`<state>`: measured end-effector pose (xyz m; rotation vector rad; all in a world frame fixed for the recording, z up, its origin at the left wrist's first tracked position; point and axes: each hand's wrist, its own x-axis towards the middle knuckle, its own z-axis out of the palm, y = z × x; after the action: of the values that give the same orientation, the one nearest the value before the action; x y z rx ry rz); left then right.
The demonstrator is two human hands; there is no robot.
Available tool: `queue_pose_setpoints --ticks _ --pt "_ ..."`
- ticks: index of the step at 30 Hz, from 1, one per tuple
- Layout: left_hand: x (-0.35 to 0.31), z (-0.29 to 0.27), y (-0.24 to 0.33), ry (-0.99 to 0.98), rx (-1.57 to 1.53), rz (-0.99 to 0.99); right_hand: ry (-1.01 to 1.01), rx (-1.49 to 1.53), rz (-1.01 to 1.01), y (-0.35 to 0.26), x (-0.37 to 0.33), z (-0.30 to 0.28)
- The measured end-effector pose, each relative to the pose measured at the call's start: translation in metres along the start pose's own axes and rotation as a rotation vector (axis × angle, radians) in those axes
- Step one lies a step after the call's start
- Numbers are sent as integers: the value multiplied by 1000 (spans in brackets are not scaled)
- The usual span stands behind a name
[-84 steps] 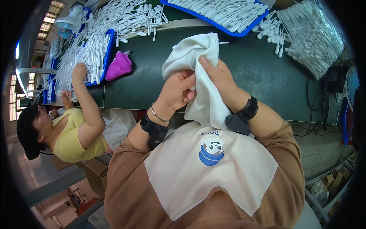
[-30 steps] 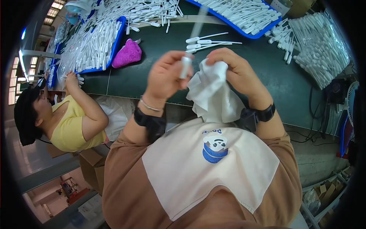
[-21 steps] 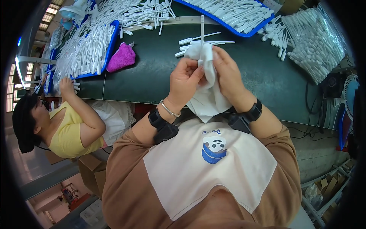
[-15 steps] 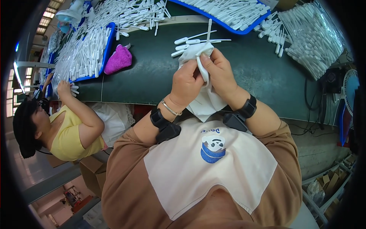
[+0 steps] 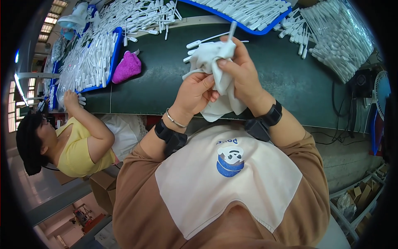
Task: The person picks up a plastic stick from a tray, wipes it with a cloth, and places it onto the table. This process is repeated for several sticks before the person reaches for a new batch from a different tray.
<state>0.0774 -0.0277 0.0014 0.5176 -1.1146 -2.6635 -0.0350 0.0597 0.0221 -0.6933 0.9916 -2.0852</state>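
White cloth (image 5: pixel 224 81) hung in loose folds between the person's two hands in the head view, over the dark green tabletop (image 5: pixel 290 83). The right hand (image 5: pixel 245 74) was closed on it, thumb pressed against the folds; the left hand (image 5: pixel 190 92) was pinched narrow on its near left side, and whether it also gripped something inside could not be told. A slim white dropper (image 5: pixel 232 30) stuck out of the cloth's top beside the right fingers, its lower part hidden. Working cloth against that stem well likely called for light, even pressure, since thin plastic could bend under a hard twist, and for keeping the trailing folds off the loose droppers (image 5: pixel 194 44) lying just beyond.
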Motion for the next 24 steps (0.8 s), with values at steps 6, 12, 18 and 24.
queue_pose_setpoints --ticks 6,12,18,24 --pt "11 16 4 146 -20 126 -74 -194 53 23 -6 -9" --pt "0 3 10 220 329 61 -29 -235 -19 23 -3 -16" --pt "-1 17 45 187 777 390 -54 -777 -166 7 -7 -11" --pt "13 26 34 185 864 643 -119 -1026 -52 9 -6 -9"
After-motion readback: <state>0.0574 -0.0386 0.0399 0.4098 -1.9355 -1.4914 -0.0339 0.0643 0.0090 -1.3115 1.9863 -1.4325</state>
